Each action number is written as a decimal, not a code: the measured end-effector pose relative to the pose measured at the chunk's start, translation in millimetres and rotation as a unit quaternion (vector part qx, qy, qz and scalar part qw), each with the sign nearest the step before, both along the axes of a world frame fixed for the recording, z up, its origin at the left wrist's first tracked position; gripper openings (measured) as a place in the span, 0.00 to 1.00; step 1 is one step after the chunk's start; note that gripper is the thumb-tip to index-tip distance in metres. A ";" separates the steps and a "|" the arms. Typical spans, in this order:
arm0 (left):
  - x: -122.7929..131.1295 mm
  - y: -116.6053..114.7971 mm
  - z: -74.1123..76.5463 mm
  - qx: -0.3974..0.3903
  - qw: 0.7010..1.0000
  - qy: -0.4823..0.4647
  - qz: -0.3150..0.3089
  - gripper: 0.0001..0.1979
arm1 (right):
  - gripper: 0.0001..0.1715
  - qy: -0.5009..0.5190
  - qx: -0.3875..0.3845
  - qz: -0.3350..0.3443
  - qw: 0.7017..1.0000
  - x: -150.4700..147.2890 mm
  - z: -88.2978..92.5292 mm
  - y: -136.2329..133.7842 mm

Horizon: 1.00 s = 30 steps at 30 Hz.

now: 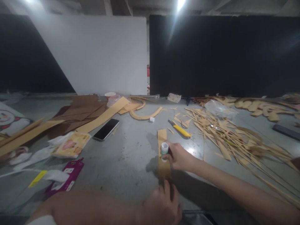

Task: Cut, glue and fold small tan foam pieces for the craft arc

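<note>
A narrow tan cardboard strip lies on the grey floor, running away from me. My right hand is closed around a small green and white glue stick, its tip down on the strip's middle. My left hand is closed at the strip's near end, fingers pressing it down; what lies under the fingers is hidden.
A black phone and a long tan strip lie to the left, a yellow utility knife just beyond the strip. Several cardboard offcuts are piled on the right. Packets and a purple card sit at left.
</note>
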<state>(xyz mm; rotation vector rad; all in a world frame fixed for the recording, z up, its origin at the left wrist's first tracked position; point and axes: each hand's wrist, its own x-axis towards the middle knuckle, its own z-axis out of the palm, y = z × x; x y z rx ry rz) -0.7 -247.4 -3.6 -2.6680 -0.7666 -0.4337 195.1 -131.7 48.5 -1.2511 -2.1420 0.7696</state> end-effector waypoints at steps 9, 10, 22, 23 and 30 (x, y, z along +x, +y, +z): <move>1.8 1.4 0.6 0.008 1.000 0.009 -0.002 0.27 | 0.17 -0.029 0.042 -0.026 0.998 -3.0 3.7 32.7; 1.8 1.3 -0.5 0.004 1.000 0.008 0.000 0.27 | 0.17 -0.031 0.031 -0.016 0.999 -3.5 2.7 29.7; -6.1 2.6 5.9 -0.032 0.999 0.017 0.004 0.30 | 0.17 -0.034 0.055 -0.049 0.997 -1.0 1.3 50.2; -5.9 2.9 7.8 -0.036 0.999 0.016 0.008 0.30 | 0.17 -0.029 0.054 -0.049 0.997 0.3 0.8 47.2; -6.2 1.1 9.6 -0.025 0.999 0.024 0.028 0.31 | 0.15 -0.031 0.051 -0.061 0.996 -0.9 0.3 54.7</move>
